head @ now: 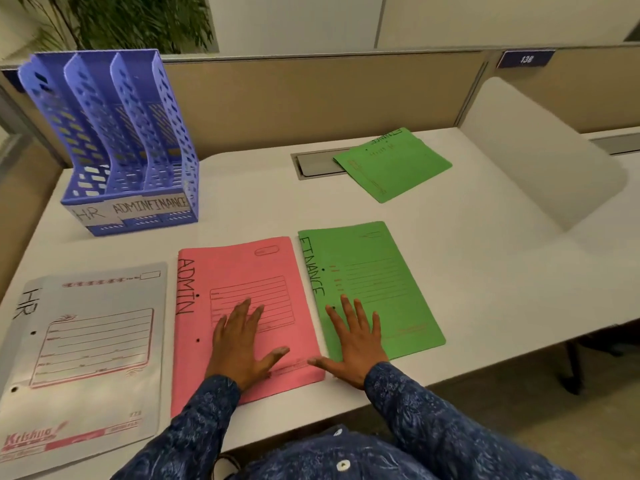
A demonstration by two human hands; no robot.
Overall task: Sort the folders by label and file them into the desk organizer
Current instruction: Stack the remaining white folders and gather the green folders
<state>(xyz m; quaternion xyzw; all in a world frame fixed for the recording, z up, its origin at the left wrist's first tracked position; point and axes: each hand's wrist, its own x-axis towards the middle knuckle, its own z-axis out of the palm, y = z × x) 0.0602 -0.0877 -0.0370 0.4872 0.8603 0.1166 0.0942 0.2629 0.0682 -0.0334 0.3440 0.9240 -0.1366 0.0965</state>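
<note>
Dark-blue patterned sleeves reach forward from the bottom edge, ending in two flat, unclenched hands. Left hand [242, 344] lies palm-down with fingers spread on the lower half of the pink card folder marked ADMIN [242, 306]; it grasps nothing. Right hand [353, 341] lies likewise, released, on the near-left corner of the green card folder marked FINANCE [374, 282], thumb reaching across the narrow gap toward the pink folder's edge.

Left of both sits the grey-white card folder marked HR [86, 351], just beside the pink one, not touching — all three lie in a row along the desk's near edge. A second green folder [394, 164] lies well apart at the far side, partly over a grey cable hatch [315, 164].

At far left stands the blue perforated plastic desk organizer [114, 140], upright, with three compartments labelled HR, ADMIN, FINANCE. No object lies between the folders and the organizer.

Everything rests on a white desk [485, 271] backed by a beige partition [311, 98]; a plant [138, 19] shows behind it.
</note>
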